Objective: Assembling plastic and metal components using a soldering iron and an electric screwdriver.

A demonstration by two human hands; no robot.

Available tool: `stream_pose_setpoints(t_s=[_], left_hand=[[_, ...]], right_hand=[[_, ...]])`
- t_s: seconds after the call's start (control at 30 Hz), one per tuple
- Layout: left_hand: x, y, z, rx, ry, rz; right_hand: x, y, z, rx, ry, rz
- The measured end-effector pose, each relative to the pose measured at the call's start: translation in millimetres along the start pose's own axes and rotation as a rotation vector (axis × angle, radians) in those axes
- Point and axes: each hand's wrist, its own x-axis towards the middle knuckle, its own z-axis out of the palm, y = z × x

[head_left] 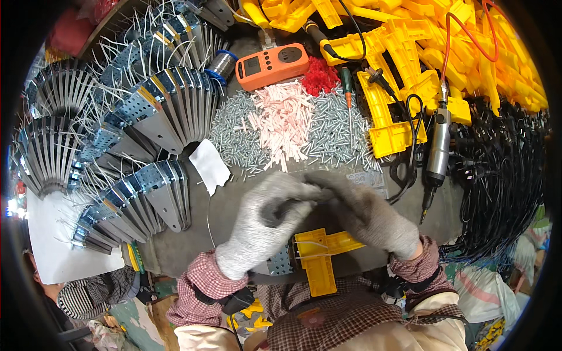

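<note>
My left hand (266, 205), in a light grey glove, is closed with thumb and fingers curled to a pinch. Its fingertips meet those of my right hand (369, 213), in a darker grey glove with fingers pressed together. Whatever lies between the fingertips is hidden. Just below them, at the bench's near edge, lies a yellow plastic housing (319, 275) with white wires across it. A perforated metal plate (281, 263) adjoins its left side, partly behind my left wrist. Beyond my hands are piles of silver screws (240, 126) and pale pink sleeves (285, 120).
Fanned metal blade-shaped plates (170, 120) with white wires crowd the left. An orange meter (272, 66), solder spool (222, 64) and screwdriver (348, 88) lie at the back. On the right are a power screwdriver (439, 146), black cables (497, 181) and heaped yellow housings (503, 64).
</note>
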Motion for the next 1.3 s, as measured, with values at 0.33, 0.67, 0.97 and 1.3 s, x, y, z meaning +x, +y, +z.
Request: stream_pose_setpoints(t_s=[0.33,0.67,0.97,1.3], left_hand=[[5,-2,2,0.106,0.052,-0.009],[-8,46,-75,0.358,-0.556,-0.547],[120,14,0,1.012,0.008,0.309],[179,-14,-3,1.157,-0.106,0.414]], right_hand=[[2,0,-5,0.053,-0.067,0.013],[-29,-16,-38,0.566,0.104,0.139],[-39,7,-70,0.461,-0.116,-0.446],[-33,11,-77,0.455,-0.061,-0.355]])
